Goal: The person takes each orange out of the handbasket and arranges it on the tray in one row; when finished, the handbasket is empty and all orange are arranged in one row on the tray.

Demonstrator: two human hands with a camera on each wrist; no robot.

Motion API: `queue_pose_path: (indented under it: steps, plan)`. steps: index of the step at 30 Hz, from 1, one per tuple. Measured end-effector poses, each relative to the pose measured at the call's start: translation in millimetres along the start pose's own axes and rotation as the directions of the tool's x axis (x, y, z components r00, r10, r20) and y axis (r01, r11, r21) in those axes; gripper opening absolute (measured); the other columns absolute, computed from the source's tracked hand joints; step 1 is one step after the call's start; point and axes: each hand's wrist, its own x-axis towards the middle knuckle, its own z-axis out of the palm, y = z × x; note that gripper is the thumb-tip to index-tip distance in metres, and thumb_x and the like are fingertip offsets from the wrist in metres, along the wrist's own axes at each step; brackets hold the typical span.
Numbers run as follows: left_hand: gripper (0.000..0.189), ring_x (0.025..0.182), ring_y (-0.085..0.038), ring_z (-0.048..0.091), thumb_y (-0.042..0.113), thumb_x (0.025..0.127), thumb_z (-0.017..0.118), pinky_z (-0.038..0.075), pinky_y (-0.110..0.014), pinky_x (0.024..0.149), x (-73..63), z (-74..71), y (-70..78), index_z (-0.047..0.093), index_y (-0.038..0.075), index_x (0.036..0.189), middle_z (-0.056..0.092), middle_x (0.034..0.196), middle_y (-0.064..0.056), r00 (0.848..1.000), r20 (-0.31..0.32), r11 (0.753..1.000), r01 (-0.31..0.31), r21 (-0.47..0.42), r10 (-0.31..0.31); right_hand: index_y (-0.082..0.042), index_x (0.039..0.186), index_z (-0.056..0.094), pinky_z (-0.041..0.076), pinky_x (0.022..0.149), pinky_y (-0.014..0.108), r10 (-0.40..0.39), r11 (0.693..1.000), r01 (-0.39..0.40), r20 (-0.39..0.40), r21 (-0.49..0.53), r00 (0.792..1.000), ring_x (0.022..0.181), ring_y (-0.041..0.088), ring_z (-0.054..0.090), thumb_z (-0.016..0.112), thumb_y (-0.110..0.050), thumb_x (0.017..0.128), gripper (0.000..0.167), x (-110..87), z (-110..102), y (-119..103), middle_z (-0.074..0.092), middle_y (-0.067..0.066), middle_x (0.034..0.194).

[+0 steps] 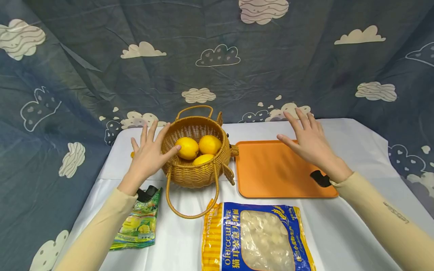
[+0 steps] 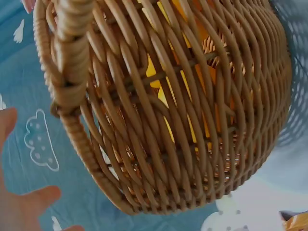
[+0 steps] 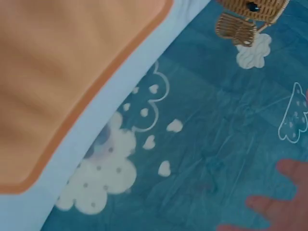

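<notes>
A wicker basket (image 1: 193,176) with two hoop handles holds three yellow lemons (image 1: 210,144). One handle stands up at the back and the other hangs down in front. My left hand (image 1: 147,156) is at the basket's left side, fingers spread, its thumb overlapping the rim in the head view. Close up in the left wrist view, the basket's woven wall (image 2: 144,159) shows yellow through its gaps. Over the right part of an orange tray (image 1: 271,173), my right hand (image 1: 310,143) is held with fingers spread and nothing in it.
A blue and yellow bag of orecchiette pasta (image 1: 264,237) lies at the front. Partly under the left forearm is a green candy packet (image 1: 139,226). A small yellow-orange thing (image 1: 132,154) shows behind the left hand. A cloud-patterned curtain (image 1: 217,82) hangs behind the white-covered table (image 1: 183,241).
</notes>
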Motion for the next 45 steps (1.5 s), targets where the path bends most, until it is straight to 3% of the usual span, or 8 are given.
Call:
queue_pose_path:
  steps: [4, 7, 12, 16, 22, 28, 41, 45]
  plan:
    - [0.074, 0.142, -0.040, 0.000, 0.057, 0.092, 0.049, 0.004, -0.071, 0.102, -0.4, -5.0, -12.4, 0.024, 0.022, 0.153, 0.004, 0.159, -0.012, 1.000, -0.024, 0.984, 0.010, -0.180, -0.014, -0.022, 0.155, 0.016, 0.012, 0.105, 0.066, -0.111, 0.978, 0.104, 0.030, 0.182, 0.993, 0.140, 0.043, 0.011, 0.054, -0.045, 0.095, 0.075, 16.0, 1, -12, 0.008, 0.016, 0.158]
    - [0.068, 0.141, -0.040, 0.009, 0.047, 0.096, 0.050, 0.014, -0.068, 0.103, 0.6, -8.5, -26.5, 0.024, 0.023, 0.153, 0.008, 0.158, -0.012, 0.999, -0.024, 0.927, 0.015, -0.375, -0.026, -0.026, 0.154, 0.019, 0.022, 0.105, 0.061, -0.190, 0.927, 0.164, 0.045, 0.337, 0.981, 0.138, 0.038, 0.023, 0.058, -0.039, 0.095, 0.072, 31.2, 7, -21, 0.018, 0.011, 0.156]
    - [0.060, 0.140, -0.037, 0.018, 0.031, 0.100, 0.048, 0.023, -0.060, 0.105, 1.1, -6.3, -51.6, 0.022, 0.022, 0.154, 0.016, 0.156, -0.013, 0.998, 0.042, 0.686, 0.062, -0.725, -0.046, -0.025, 0.151, 0.027, 0.033, 0.104, 0.048, -0.291, 0.779, 0.180, 0.093, 0.600, 0.952, 0.131, 0.033, 0.039, 0.056, -0.030, 0.097, 0.062, 56.7, 20, -41, 0.028, 0.005, 0.153]
    - [0.058, 0.141, -0.032, 0.017, 0.026, 0.101, 0.045, 0.021, -0.055, 0.108, 1.3, 6.0, -65.2, 0.021, 0.021, 0.154, 0.016, 0.156, -0.013, 0.991, 0.129, 0.490, 0.131, -0.862, -0.039, -0.021, 0.150, 0.032, 0.039, 0.100, 0.044, -0.358, 0.674, 0.149, 0.144, 0.724, 0.922, 0.126, 0.031, 0.045, 0.053, -0.026, 0.099, 0.056, 76.9, 27, -61, 0.035, 0.007, 0.149]
    - [0.057, 0.142, -0.031, 0.013, 0.021, 0.102, 0.043, 0.018, -0.060, 0.107, 5.0, 27.3, -73.4, 0.019, 0.021, 0.154, 0.008, 0.158, -0.008, 0.972, 0.229, 0.333, 0.197, -0.922, 0.060, -0.011, 0.149, 0.032, 0.042, 0.097, 0.045, -0.466, 0.530, 0.089, 0.202, 0.843, 0.861, 0.121, 0.034, 0.049, 0.051, -0.022, 0.100, 0.054, 108.1, 35, -90, 0.037, 0.016, 0.146]
    - [0.059, 0.140, -0.035, 0.016, 0.017, 0.100, 0.046, 0.024, -0.067, 0.100, 10.3, 37.4, -75.7, 0.022, 0.023, 0.153, 0.005, 0.158, -0.005, 0.961, 0.268, 0.340, 0.230, -0.912, 0.069, -0.010, 0.149, 0.032, 0.040, 0.098, 0.049, -0.531, 0.472, -0.021, 0.303, 0.881, 0.792, 0.120, 0.036, 0.050, 0.049, -0.020, 0.100, 0.053, 132.6, 44, -113, 0.036, 0.018, 0.146]
    - [0.058, 0.135, -0.047, 0.020, 0.010, 0.100, 0.041, 0.035, -0.065, 0.092, 12.7, 47.2, -72.9, 0.020, 0.026, 0.151, 0.005, 0.156, -0.009, 0.961, 0.271, 0.408, 0.229, -0.884, 0.048, -0.010, 0.149, 0.033, 0.033, 0.102, 0.054, -0.538, 0.607, -0.232, 0.607, 0.760, 0.585, 0.123, 0.040, 0.046, 0.046, -0.020, 0.101, 0.050, 163.7, 65, -162, 0.028, 0.012, 0.152]
    - [0.058, 0.135, -0.047, 0.021, 0.011, 0.100, 0.041, 0.035, -0.065, 0.092, 13.8, 46.4, -74.9, 0.020, 0.026, 0.151, 0.005, 0.155, -0.009, 0.960, 0.277, 0.416, 0.234, -0.879, 0.046, -0.012, 0.150, 0.032, 0.033, 0.102, 0.053, -0.487, 0.664, -0.278, 0.683, 0.695, 0.545, 0.126, 0.041, 0.042, 0.046, -0.021, 0.101, 0.052, 168.6, 73, -176, 0.024, 0.013, 0.154]
